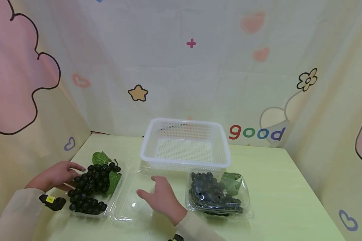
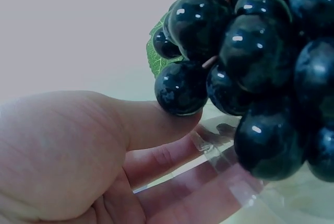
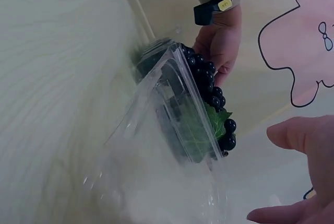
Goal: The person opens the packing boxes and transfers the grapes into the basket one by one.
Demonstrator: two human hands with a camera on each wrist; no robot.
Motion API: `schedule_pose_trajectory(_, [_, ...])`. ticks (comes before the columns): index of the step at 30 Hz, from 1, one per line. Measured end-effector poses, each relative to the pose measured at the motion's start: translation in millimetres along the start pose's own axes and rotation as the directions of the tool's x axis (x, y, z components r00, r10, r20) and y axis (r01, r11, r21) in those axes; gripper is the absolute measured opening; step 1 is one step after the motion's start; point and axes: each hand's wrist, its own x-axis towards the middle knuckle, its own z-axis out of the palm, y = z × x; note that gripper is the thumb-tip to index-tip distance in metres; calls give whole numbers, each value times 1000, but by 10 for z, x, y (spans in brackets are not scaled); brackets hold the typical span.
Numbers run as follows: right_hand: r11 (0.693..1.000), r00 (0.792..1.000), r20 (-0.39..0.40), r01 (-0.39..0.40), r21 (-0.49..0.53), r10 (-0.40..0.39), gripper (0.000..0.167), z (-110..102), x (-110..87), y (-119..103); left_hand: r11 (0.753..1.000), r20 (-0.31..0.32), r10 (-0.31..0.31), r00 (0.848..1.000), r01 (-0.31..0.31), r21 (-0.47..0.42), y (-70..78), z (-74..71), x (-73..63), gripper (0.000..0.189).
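Observation:
At the left, a bunch of black grapes (image 1: 92, 184) with green leaves (image 1: 101, 158) lies in a clear plastic box. Its clear lid (image 1: 132, 201) lies folded open to the right. My left hand (image 1: 58, 174) holds the box's left side; in the left wrist view, the thumb lies over the rim beside a grape (image 2: 181, 88), and the fingers show through the plastic (image 2: 229, 177). My right hand (image 1: 166, 199) hovers above the lid, thumb and forefinger spread, holding nothing. In the right wrist view, its fingers stand apart from the lid.
A white plastic basket (image 1: 185, 162) with perforated walls stands at the back middle of the pale table (image 1: 277, 201). To my right sits a second clear box (image 1: 244, 197), its lid down over dark grapes and leaves. A printed curtain (image 1: 175, 83) hangs behind and at both sides.

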Motion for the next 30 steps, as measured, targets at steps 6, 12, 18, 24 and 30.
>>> schedule_pose_trajectory(6, [997,993,94,-70,-9,71,76,349,274,-262,999,15,-19,1000,20,-38,-17,-14,-5,37])
schedule_pose_trajectory(12, [992,986,110,-119,-41,123,78,675,409,-399,998,10,-11,1000,11,-57,-31,-4,13,36])
schedule_pose_trajectory(18, [980,985,73,-143,-138,154,79,824,455,-413,998,-6,-10,1000,10,-57,-46,4,-3,36])
schedule_pose_trajectory(24, [981,985,55,-156,-112,163,69,816,470,-368,997,-5,-10,1000,9,-82,-46,53,-1,34])
schedule_pose_trajectory(30, [982,982,71,-171,-75,176,65,729,446,-341,998,-9,24,1000,-25,-53,-21,105,33,34])
